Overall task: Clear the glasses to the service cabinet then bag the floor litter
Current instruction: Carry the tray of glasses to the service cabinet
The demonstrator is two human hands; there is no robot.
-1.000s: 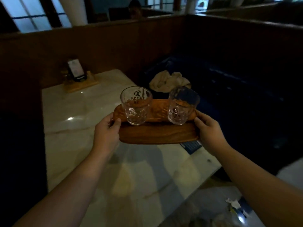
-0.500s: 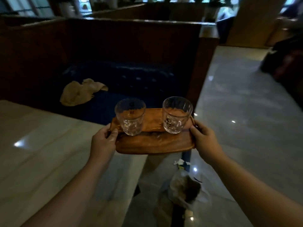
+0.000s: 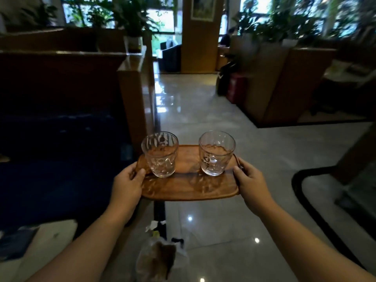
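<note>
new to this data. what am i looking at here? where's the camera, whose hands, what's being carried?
There is no robot here: a person works with bare hands, and the one camera sits on their head, looking forward and down. That is why you see two forearms reaching out from the bottom edge. The wide lens bends the edges of the picture.

The left hand and right hand each grip one end of a wooden tray, held level in the air above a shiny tiled floor. Two glasses stand upright on it, apart from each other: the left glass and the right glass. Both look empty.

Below the tray, litter lies on the floor: a crumpled clear bag and paper scraps. Ahead are wooden booth walls and potted plants.
</note>
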